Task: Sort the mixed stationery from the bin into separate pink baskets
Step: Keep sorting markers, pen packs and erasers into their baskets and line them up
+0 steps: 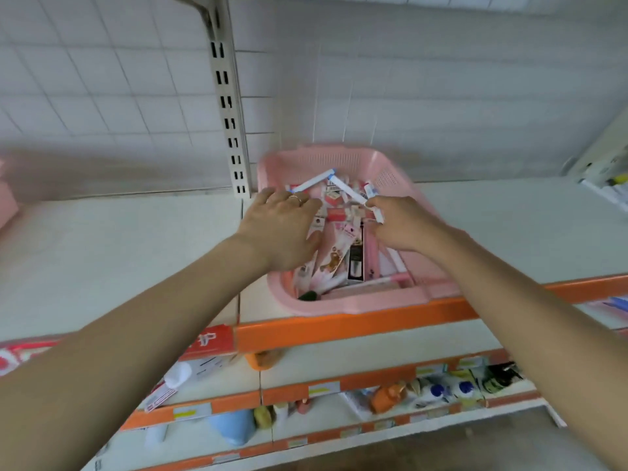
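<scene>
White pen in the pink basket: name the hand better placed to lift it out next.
Right. The right hand pinches the white pen at its near end, above the pink basket. The left hand lies spread on the packets at the basket's left side, gripping nothing that shows.

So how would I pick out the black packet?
Find the pink basket on the orange-edged shelf. In its middle, near the right hand, lies a narrow packet. Its black face sets it apart from the pink and white packs beside it.
</scene>
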`<control>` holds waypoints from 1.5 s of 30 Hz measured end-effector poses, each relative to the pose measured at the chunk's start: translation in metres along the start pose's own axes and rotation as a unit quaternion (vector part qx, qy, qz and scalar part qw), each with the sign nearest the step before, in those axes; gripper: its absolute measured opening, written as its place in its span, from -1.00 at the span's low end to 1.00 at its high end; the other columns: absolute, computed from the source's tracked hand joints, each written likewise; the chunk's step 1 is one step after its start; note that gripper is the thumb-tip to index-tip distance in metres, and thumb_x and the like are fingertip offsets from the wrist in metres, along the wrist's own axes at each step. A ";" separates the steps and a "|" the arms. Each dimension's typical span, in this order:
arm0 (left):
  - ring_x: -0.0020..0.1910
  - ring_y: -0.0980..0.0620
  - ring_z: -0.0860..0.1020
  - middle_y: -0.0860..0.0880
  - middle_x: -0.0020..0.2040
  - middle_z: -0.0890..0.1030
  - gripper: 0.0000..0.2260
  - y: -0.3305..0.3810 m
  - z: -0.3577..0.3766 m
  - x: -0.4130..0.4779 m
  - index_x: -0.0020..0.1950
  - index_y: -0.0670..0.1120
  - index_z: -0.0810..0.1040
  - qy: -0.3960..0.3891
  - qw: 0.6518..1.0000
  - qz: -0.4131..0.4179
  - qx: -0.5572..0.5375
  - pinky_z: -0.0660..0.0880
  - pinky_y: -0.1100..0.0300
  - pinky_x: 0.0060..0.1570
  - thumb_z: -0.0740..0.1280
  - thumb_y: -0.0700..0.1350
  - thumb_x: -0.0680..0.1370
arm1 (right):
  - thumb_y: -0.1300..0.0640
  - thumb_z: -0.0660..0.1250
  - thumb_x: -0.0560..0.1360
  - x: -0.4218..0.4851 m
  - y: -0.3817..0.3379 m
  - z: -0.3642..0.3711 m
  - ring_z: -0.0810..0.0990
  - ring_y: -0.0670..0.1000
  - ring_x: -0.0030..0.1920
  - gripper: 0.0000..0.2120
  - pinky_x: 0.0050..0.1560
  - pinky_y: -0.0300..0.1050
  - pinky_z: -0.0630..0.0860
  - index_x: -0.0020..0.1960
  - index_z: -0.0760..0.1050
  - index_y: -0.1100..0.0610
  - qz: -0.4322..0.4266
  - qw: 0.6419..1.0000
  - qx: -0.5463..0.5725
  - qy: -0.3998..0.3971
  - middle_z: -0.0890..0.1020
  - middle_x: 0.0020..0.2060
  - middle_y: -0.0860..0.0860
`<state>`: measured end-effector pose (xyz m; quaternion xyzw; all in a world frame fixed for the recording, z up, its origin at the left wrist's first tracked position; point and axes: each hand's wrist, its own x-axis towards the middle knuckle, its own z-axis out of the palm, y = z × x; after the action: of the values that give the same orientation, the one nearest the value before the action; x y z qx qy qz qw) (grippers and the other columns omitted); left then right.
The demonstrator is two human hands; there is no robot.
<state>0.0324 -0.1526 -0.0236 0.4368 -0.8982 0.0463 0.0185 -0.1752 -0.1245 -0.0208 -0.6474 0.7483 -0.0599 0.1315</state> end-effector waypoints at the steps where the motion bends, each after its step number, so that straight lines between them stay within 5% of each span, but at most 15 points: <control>1: 0.39 -0.15 0.40 -0.08 0.38 0.48 -0.57 0.004 0.000 0.010 0.42 -0.06 0.37 -0.016 1.000 0.001 -0.003 0.18 -0.04 0.45 0.14 0.10 0.61 | 0.16 0.26 0.58 0.009 0.004 -0.001 0.54 0.04 -0.20 -0.56 -0.26 -0.14 0.48 0.45 0.36 0.10 0.008 1.000 -0.010 -0.006 0.56 0.02 0.12; 11: 0.52 -0.27 0.20 -0.16 0.58 0.18 -0.43 0.006 0.030 0.090 0.60 -0.07 0.11 -0.201 0.974 -0.082 0.068 0.40 -0.17 0.30 0.20 -0.13 0.61 | 0.19 0.33 0.51 0.054 0.004 0.015 0.49 0.05 -0.29 -0.80 -0.44 -0.18 0.33 0.10 0.50 0.26 0.032 0.995 -0.070 0.064 0.42 -0.33 0.02; 18: 0.51 -0.39 0.13 -0.26 0.57 0.10 -0.38 0.002 0.038 0.099 0.61 -0.11 0.06 -0.151 0.983 -0.102 -0.030 0.34 -0.24 0.38 0.20 -0.31 0.58 | 0.18 0.31 0.53 0.054 0.006 0.024 0.44 -0.03 -0.39 -0.89 -0.47 -0.20 0.29 -0.14 0.41 0.17 0.038 0.996 -0.085 -0.009 0.42 -0.34 0.03; 27: 0.21 -0.20 0.45 -0.15 0.25 0.39 -0.53 -0.004 0.040 0.101 0.42 0.07 0.47 -0.067 0.969 -0.134 -0.197 0.48 -0.08 0.28 0.33 -0.26 0.54 | 0.12 0.26 0.56 0.059 0.015 0.028 0.53 -0.01 -0.36 -0.83 -0.44 -0.19 0.33 -0.11 0.52 0.20 0.045 0.997 -0.062 -0.011 0.55 -0.30 0.05; 31: 0.02 -0.08 0.46 -0.12 0.09 0.50 -0.84 0.000 0.035 0.095 0.13 -0.10 0.53 -0.067 0.973 -0.094 -0.198 0.46 0.10 0.05 0.36 -0.10 0.57 | 0.01 0.23 0.61 0.061 0.016 0.029 0.50 -0.01 -0.38 -0.70 -0.44 -0.17 0.32 -0.11 0.50 0.24 0.033 0.998 0.002 0.060 0.51 -0.36 0.05; 37: 0.11 -0.08 0.47 -0.12 0.22 0.52 -0.68 0.002 0.037 0.094 0.37 -0.11 0.40 -0.115 0.973 -0.088 -0.179 0.40 0.11 0.06 0.29 -0.17 0.61 | 0.01 0.19 0.65 0.051 0.011 0.019 0.45 -0.06 -0.44 -0.68 -0.45 -0.18 0.25 -0.24 0.42 0.12 0.004 0.994 0.093 0.051 0.47 -0.42 0.00; 43: 0.00 -0.05 0.47 -0.11 0.13 0.56 -0.86 0.003 0.039 0.095 0.13 -0.11 0.47 -0.130 0.977 -0.086 -0.148 0.40 0.14 -0.04 0.31 -0.15 0.59 | -0.01 0.15 0.65 0.050 0.007 0.019 0.37 -0.05 -0.47 -0.59 -0.43 -0.14 0.21 -0.34 0.35 0.10 -0.008 0.987 0.161 0.016 0.38 -0.47 -0.02; 45: -0.01 -0.05 0.49 -0.09 0.10 0.55 -0.78 0.000 0.038 0.095 0.21 -0.12 0.51 -0.096 0.972 -0.110 -0.183 0.40 0.18 -0.07 0.36 -0.17 0.57 | -0.01 0.15 0.65 0.051 0.006 0.019 0.37 -0.05 -0.47 -0.59 -0.42 -0.14 0.21 -0.35 0.35 0.10 -0.011 0.985 0.169 0.015 0.38 -0.48 -0.02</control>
<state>-0.0264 -0.2309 -0.0543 0.5243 -0.8355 -0.1636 0.0168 -0.1825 -0.1719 -0.0471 -0.6228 0.7224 -0.1968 0.2269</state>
